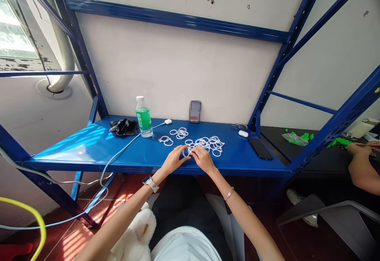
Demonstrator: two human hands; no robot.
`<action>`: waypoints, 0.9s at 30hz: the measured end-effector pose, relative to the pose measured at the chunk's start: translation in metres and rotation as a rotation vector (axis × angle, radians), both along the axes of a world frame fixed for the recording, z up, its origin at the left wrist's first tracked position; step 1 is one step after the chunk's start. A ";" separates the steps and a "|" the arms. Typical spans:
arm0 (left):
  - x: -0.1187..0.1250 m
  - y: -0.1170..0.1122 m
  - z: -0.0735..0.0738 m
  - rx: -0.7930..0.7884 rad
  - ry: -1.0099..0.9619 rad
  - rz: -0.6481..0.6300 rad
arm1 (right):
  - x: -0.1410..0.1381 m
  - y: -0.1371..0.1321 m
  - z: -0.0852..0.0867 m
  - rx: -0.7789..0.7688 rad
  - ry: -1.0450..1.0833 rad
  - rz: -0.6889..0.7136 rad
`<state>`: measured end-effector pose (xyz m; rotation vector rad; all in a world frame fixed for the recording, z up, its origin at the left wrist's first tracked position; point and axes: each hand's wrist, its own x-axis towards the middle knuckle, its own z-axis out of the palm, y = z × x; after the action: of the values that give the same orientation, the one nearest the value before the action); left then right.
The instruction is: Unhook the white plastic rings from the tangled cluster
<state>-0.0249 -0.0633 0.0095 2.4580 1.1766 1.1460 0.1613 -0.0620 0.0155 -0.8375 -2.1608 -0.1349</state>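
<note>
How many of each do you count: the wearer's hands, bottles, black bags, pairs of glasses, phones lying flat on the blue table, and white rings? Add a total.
Hands (left hand, right hand): 2
Bottle: 1
Black bag: 1
Glasses: 1
Flat phone: 1
Total: 6
White rings: too overlapped to count, left out

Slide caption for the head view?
Two bare hands handle thin white rings clustered on a blue metal table.

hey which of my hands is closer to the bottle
Left. Your left hand is to the right of the bottle and closer to you; your right hand is farther right.
</note>
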 end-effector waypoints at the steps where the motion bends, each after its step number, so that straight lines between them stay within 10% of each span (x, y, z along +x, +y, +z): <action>1: 0.000 0.000 0.000 0.001 0.000 0.000 | 0.000 0.000 -0.001 0.000 -0.001 0.006; 27: 0.000 -0.001 0.000 0.017 0.053 0.005 | 0.000 0.000 -0.003 0.063 0.009 0.031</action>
<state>-0.0249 -0.0639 0.0098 2.5145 1.1933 1.1035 0.1616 -0.0615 0.0128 -0.7664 -2.1491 -0.1825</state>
